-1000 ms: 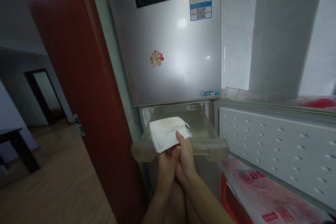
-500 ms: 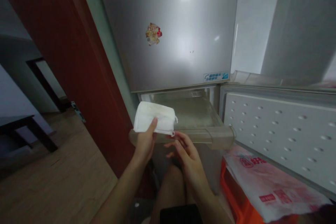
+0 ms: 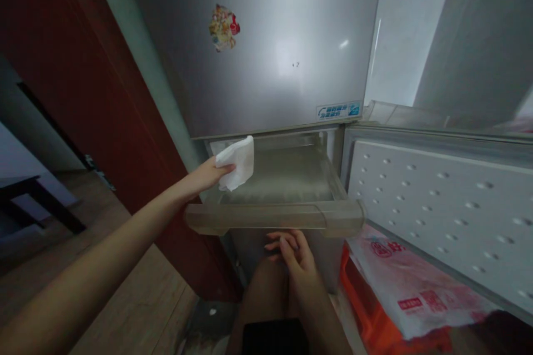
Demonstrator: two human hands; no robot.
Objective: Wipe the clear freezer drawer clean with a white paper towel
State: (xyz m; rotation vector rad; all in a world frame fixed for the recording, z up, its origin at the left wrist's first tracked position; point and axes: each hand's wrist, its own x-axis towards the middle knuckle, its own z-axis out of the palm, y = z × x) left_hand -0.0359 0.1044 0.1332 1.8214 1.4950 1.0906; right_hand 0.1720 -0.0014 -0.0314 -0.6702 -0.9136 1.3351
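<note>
My left hand (image 3: 212,173) is closed on a folded white cloth (image 3: 242,162), thumb on the near face. The cloth is held over the left side of a pulled-out translucent fridge drawer (image 3: 266,217); whether it touches the drawer's inner wall I cannot tell. Inside, the drawer's bottom shows bare. Just below the drawer's front edge, above my knees, my right hand (image 3: 296,255) hangs with loosely bent fingers apart and nothing in them.
Above the drawer is a silver fridge door (image 3: 270,55) with a sticker. A dimpled white door panel (image 3: 416,194) stands open at right. Below it, a printed plastic bag (image 3: 420,283) lies over an orange crate (image 3: 375,316). A red-brown door frame (image 3: 120,94) rises at left.
My left hand has carried the cloth forward into the drawer's left side, and the cloth has turned and folded up. My right hand has dropped away from the cloth to below the drawer front.
</note>
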